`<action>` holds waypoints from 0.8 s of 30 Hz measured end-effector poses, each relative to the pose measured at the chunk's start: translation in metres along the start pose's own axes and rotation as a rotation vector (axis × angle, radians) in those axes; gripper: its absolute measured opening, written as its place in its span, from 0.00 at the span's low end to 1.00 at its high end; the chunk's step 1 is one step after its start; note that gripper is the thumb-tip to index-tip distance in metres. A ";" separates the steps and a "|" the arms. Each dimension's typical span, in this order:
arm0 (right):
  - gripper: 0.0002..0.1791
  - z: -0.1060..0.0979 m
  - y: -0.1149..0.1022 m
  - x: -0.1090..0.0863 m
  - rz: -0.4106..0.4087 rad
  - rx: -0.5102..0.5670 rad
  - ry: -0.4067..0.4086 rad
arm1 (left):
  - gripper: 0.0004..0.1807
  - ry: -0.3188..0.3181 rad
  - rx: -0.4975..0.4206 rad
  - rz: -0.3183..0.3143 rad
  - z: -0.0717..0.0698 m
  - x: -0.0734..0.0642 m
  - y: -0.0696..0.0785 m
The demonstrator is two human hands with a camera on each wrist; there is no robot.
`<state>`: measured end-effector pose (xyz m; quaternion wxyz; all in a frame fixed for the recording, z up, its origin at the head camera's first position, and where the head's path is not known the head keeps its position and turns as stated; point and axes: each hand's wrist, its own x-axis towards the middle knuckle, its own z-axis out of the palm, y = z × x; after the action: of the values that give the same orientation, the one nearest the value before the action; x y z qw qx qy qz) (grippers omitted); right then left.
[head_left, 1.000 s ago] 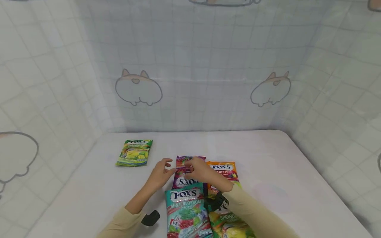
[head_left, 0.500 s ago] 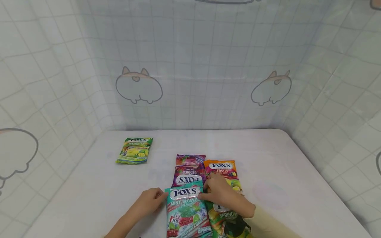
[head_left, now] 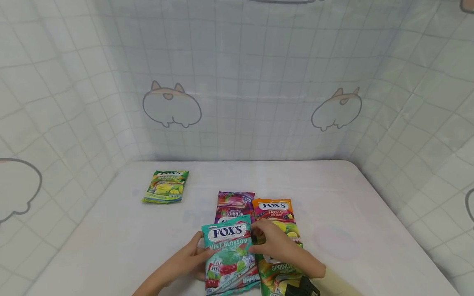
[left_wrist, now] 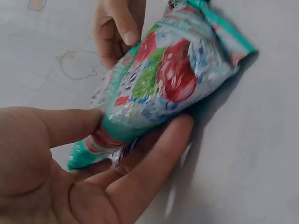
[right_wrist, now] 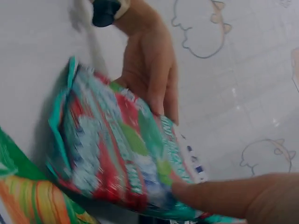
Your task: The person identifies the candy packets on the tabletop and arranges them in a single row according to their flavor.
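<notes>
A teal Fox's Mint Blossom candy bag (head_left: 230, 257) is gripped from both sides, its top tilted up over the purple Berries candy bag (head_left: 235, 204). My left hand (head_left: 187, 260) holds its left edge, thumb on the front and fingers behind, as the left wrist view shows. On the right edge my right hand (head_left: 279, 246) pinches it; that thumb (right_wrist: 219, 193) presses the printed front. Under and beside the right hand lie the orange Fruits candy bag (head_left: 275, 209) and a green-yellow Spring Tea candy bag (head_left: 277, 274), both partly covered by the hand and wrist.
Another green Spring Tea candy bag (head_left: 166, 187) lies alone toward the back left of the white table (head_left: 326, 197). Cloth walls (head_left: 240, 102) with a grid and animal drawings rise behind and at both sides.
Both hands came back from the purple Berries bag to the teal bag and took hold of its sides. The teal bag has since lifted and tilted, covering more of the purple one.
</notes>
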<state>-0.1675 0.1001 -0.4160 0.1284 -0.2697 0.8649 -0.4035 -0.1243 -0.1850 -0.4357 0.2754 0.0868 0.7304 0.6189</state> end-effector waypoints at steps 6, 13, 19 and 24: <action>0.40 -0.001 0.001 -0.003 -0.010 0.345 -0.089 | 0.36 -0.009 -0.077 0.080 -0.003 0.003 0.000; 0.53 -0.001 0.002 -0.004 -0.043 0.480 -0.157 | 0.36 0.099 0.068 0.150 -0.005 0.007 0.011; 0.56 -0.013 -0.002 0.003 -0.170 0.532 -0.130 | 0.32 0.141 0.131 0.261 -0.013 0.012 0.041; 0.57 -0.031 -0.012 0.009 -0.270 0.519 -0.073 | 0.29 0.164 0.169 0.348 -0.020 0.019 0.065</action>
<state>-0.1841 0.1085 -0.3868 0.1694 -0.3549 0.6840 -0.6144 -0.1644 -0.1787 -0.3776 0.0955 0.1840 0.7738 0.5986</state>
